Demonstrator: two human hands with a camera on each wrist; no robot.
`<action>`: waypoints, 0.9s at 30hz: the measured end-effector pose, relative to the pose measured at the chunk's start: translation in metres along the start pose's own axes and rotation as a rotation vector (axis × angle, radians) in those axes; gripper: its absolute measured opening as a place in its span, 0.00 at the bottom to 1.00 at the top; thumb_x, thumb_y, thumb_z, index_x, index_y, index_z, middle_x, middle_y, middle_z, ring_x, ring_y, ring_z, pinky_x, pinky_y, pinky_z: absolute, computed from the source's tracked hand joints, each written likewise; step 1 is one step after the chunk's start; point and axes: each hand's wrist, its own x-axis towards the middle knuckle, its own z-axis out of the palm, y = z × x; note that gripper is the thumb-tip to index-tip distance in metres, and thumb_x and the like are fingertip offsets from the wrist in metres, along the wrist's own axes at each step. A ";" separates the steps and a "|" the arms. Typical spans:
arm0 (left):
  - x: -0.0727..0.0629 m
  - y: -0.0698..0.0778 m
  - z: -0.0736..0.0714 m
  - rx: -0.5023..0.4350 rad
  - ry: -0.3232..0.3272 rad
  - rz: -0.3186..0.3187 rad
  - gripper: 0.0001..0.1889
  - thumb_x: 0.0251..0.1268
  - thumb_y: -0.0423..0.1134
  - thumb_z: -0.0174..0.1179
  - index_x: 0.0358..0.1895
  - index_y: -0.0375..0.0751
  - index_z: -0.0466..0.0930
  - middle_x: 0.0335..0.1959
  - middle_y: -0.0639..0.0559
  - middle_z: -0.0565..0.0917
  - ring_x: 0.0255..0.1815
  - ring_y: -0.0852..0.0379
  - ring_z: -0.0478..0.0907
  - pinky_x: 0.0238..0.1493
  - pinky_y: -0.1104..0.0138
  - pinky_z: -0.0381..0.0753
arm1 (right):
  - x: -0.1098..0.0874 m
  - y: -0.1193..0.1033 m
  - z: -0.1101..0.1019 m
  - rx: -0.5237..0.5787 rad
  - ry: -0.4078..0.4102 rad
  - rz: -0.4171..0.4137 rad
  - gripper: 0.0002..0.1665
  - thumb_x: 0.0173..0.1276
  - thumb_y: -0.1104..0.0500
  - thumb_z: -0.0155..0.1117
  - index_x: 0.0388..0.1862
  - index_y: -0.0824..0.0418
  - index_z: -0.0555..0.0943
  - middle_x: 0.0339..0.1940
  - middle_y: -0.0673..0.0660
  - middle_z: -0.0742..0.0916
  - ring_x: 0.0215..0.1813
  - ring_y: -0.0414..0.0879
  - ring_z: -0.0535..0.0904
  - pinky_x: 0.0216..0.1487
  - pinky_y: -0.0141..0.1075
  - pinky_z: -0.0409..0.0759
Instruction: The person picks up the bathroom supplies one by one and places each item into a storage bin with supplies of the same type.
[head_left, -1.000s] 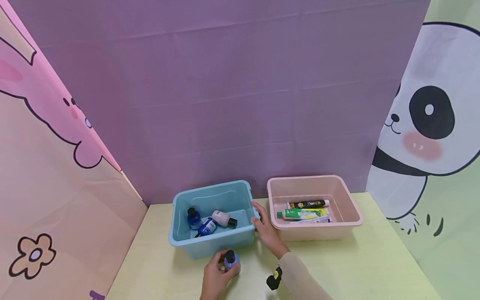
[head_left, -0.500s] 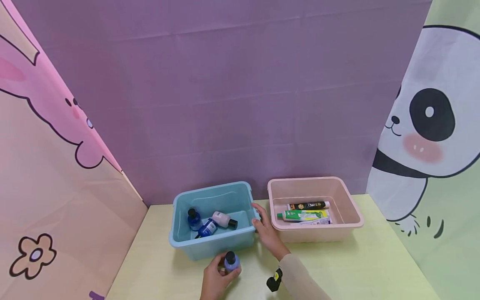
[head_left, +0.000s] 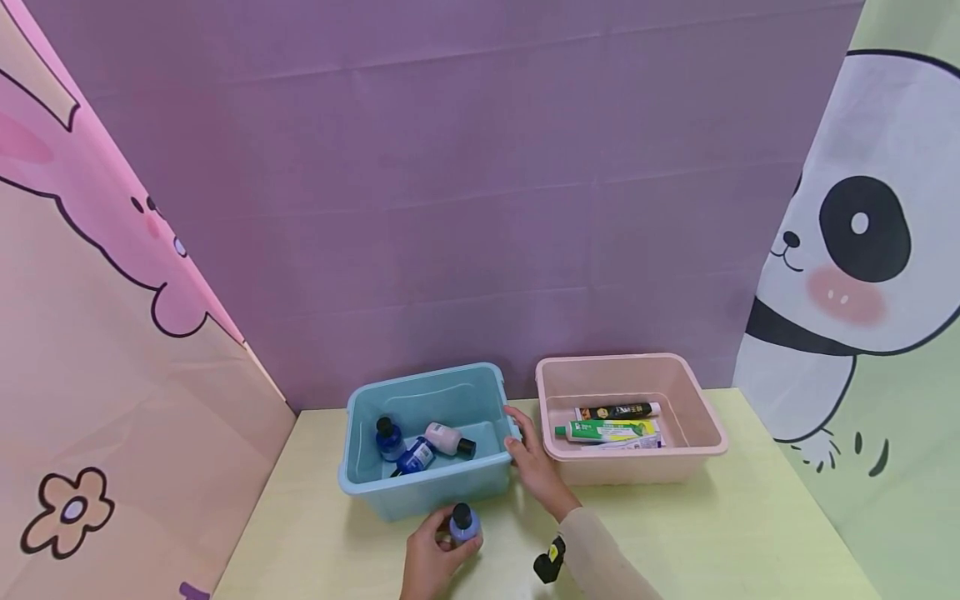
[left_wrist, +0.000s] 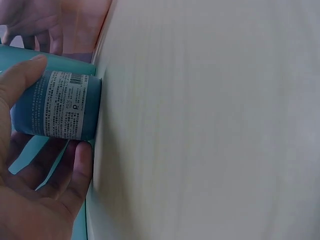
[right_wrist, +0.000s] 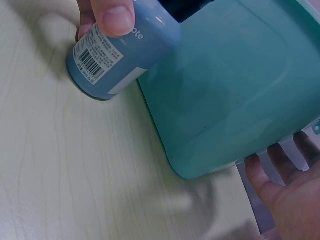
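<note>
My left hand (head_left: 432, 557) grips a periwinkle-blue bottle (head_left: 466, 528) with a black cap, upright in front of the blue bin (head_left: 442, 498). The left wrist view shows the thumb and fingers on either side of the bottle (left_wrist: 65, 106) and a white printed label, its base right at the tabletop. At the bin's right end, my right hand (head_left: 537, 471) holds the rim and wall, thumb toward the front corner. Inside the bin, a dark blue bottle (head_left: 388, 442), another blue bottle (head_left: 417, 455) and a pale pink bottle (head_left: 444, 437) lie together.
A pink bin (head_left: 630, 467) stands right of the blue one, holding a black tube (head_left: 618, 411), a green tube (head_left: 606, 429) and a whitish tube (head_left: 636, 442). Behind both bins rises a purple cloth backdrop (head_left: 450, 208). The pale wooden table (head_left: 750, 517) extends to the right.
</note>
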 end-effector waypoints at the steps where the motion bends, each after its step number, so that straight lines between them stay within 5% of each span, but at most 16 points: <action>1: 0.000 0.000 0.000 -0.003 0.005 -0.001 0.30 0.47 0.43 0.82 0.55 0.37 0.83 0.48 0.44 0.87 0.45 0.53 0.82 0.37 0.69 0.83 | 0.000 0.000 0.000 0.000 -0.001 0.001 0.29 0.85 0.50 0.42 0.80 0.33 0.54 0.83 0.61 0.58 0.78 0.67 0.62 0.69 0.62 0.73; 12: -0.003 0.000 -0.001 -0.039 0.049 -0.057 0.32 0.43 0.44 0.83 0.54 0.36 0.83 0.48 0.41 0.88 0.42 0.52 0.86 0.40 0.64 0.87 | 0.001 0.004 -0.002 0.001 -0.006 0.012 0.29 0.85 0.46 0.43 0.80 0.31 0.54 0.83 0.61 0.58 0.78 0.66 0.62 0.69 0.63 0.72; 27: -0.005 0.013 -0.007 -0.119 0.071 -0.103 0.31 0.43 0.38 0.83 0.54 0.36 0.82 0.51 0.40 0.85 0.53 0.46 0.81 0.46 0.58 0.89 | 0.000 0.002 0.000 0.016 -0.003 0.003 0.29 0.86 0.50 0.42 0.80 0.32 0.54 0.83 0.61 0.57 0.79 0.68 0.61 0.69 0.62 0.73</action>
